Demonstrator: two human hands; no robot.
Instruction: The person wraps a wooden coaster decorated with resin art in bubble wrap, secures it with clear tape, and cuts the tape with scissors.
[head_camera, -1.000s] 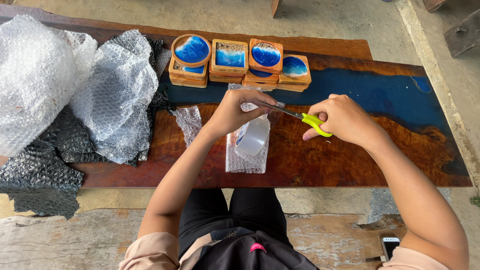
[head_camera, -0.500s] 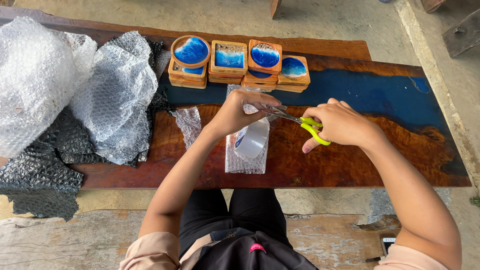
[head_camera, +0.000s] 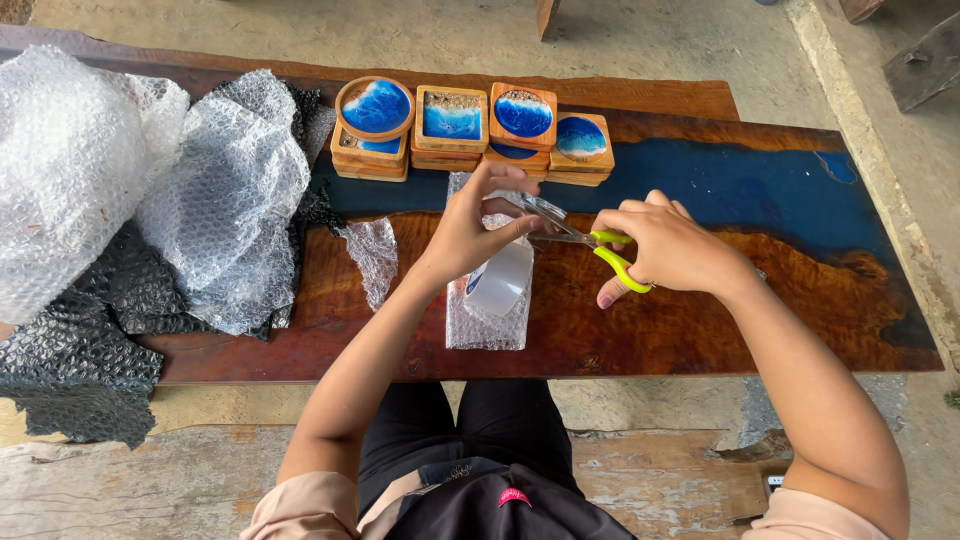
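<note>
Nearest, a tape roll (head_camera: 498, 283) lies on a bubble-wrapped packet (head_camera: 487, 318) on the wood-and-resin table (head_camera: 700, 330). Above it, the left hand (head_camera: 470, 228) pinches a tape strip (head_camera: 505, 200) taut. The right hand (head_camera: 668, 250), just right, is closed on scissors (head_camera: 580, 236); their long axis runs right to left, blades pointing at the strip. Beyond stand stacked blue coasters (head_camera: 470, 125).

The person wears a pale peach top with short sleeves (head_camera: 300, 505). Black trousers (head_camera: 470, 430) cover the legs. Both forearms are bare.
</note>
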